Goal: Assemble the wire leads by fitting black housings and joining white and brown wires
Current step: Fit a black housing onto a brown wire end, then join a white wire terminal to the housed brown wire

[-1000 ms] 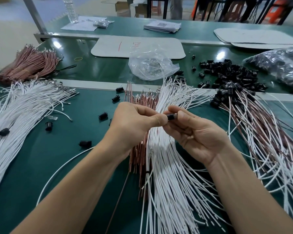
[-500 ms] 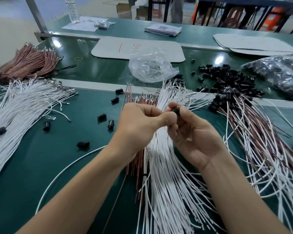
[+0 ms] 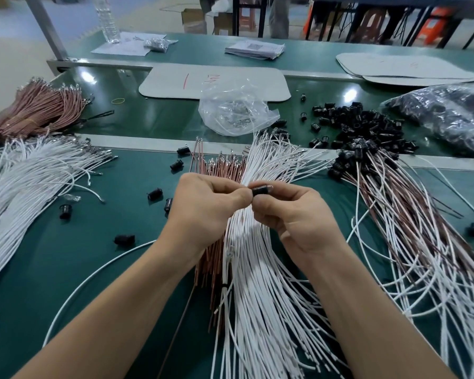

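A small black housing (image 3: 260,190) is pinched between the thumb and fingers of my right hand (image 3: 293,217) at the middle of the view. My left hand (image 3: 205,212) meets it from the left, fingers curled and pinching at the housing's left end; the wire end there is hidden by my fingers. A long white wire (image 3: 93,277) loops out from under my left forearm across the green mat. Below both hands lies a fan of white wires (image 3: 260,296) beside a bundle of brown wires (image 3: 211,266).
Loose black housings (image 3: 359,127) are heaped at the back right, with a black bag (image 3: 449,113) beyond. Finished leads with housings (image 3: 411,228) spread on the right. More white wires (image 3: 25,181) and brown wires (image 3: 36,110) lie left. A clear plastic bag (image 3: 236,110) sits behind.
The housing in my right hand has turned from end-on back to lying sideways. Both hands stay together at the same spot.
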Tool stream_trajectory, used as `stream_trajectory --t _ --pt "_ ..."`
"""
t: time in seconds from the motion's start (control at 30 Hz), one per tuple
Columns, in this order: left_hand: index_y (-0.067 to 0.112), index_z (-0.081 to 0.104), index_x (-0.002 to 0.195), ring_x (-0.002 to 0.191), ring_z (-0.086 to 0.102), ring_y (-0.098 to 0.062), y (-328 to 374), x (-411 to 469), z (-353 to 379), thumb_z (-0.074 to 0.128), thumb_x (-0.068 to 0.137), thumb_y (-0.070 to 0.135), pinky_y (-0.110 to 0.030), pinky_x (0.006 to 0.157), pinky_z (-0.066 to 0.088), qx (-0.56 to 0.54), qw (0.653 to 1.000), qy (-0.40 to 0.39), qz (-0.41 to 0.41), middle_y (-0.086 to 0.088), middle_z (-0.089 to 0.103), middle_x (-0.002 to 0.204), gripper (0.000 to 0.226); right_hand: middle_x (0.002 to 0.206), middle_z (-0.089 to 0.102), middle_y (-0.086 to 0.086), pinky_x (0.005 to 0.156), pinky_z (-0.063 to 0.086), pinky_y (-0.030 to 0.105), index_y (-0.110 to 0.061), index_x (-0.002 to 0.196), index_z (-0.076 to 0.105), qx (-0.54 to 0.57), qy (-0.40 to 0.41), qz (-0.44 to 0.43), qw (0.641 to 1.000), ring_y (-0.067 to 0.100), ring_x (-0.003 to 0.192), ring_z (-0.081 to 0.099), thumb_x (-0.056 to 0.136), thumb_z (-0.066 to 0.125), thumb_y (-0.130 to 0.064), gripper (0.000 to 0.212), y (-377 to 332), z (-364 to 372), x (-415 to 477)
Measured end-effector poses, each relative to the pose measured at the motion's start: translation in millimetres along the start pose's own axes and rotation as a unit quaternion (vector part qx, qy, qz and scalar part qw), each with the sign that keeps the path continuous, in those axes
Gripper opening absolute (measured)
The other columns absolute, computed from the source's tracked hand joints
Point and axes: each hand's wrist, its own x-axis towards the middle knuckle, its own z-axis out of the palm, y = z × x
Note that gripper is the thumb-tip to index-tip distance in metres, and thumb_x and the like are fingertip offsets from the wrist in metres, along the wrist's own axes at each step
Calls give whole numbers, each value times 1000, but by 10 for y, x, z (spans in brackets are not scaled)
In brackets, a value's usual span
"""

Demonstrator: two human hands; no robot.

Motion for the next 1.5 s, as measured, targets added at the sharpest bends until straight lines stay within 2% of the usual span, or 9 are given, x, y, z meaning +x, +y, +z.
stream_trajectory --t 0.37,0.6,0.77,0.9,1.1,1.2,1.27,1.33,1.5 --pt "32 80 85 49 47 -3 9 -23 164 75 93 33 -18 51 40 43 992 23 118 13 60 55 10 82 76 6 70 61 29 -10 82 79 198 63 15 978 15 72 73 73 73 -9 10 -203 -117 54" --pt "15 82 92 71 75 -12 16 -210 118 77 92 28 -32 59 59 264 870 126 398 6 79 82 14 76 74 10 59 59 26 -1 98 67 419 264 -125 860 17 61 72 101 58 -7 11 -868 -683 -45" --pt "20 84 83 64 68 -10 93 -180 -14 79 77 27 -22 58 50 -5 938 -299 174 0 78 77 11 55 46 -2 41 33 15 -8 74 50 308 286 -5 907 6 39 36 104 43 0 32 -1415 -1283 53" --pt "7 80 102 121 65 -39 156 -120 -114 55 103 42 -42 100 52 -159 797 -576 92 -18 69 133 43 64 51 3 37 28 12 -8 82 47 -63 274 108 954 3 36 34 104 46 0 23 -1593 -1557 295" --pt "20 83 85 92 74 -6 41 -23 -43 76 90 37 -34 99 54 -54 991 -111 -43 5 81 95 19 79 72 4 59 51 26 -14 88 74 -566 268 23 779 13 66 65 91 75 -11 4 -1130 -1321 336" --pt "24 82 97 52 59 4 -47 -7 0 74 94 29 -17 59 53 112 993 36 2 13 79 86 10 82 69 6 82 54 37 -23 81 77 -691 318 -11 649 28 92 63 88 72 -11 14 -931 -1050 224" --pt "23 80 104 71 61 1 -97 -7 9 74 94 24 -23 74 57 205 976 57 55 13 75 101 12 95 64 9 94 46 45 -22 84 80 -731 345 -64 585 33 105 53 85 70 -8 17 -812 -804 110" --pt "25 78 109 107 61 -8 -132 -9 32 74 94 23 -30 104 44 276 955 63 88 12 71 110 16 103 63 5 85 43 42 -23 83 79 -741 314 -120 582 29 97 51 84 71 -12 14 -675 -485 -16" --pt "25 76 118 117 54 -8 -190 -8 84 68 95 22 -23 102 30 316 942 44 103 6 71 122 25 84 59 2 70 40 36 -18 89 61 -708 126 82 691 31 82 58 92 59 -57 39 -193 177 -113"
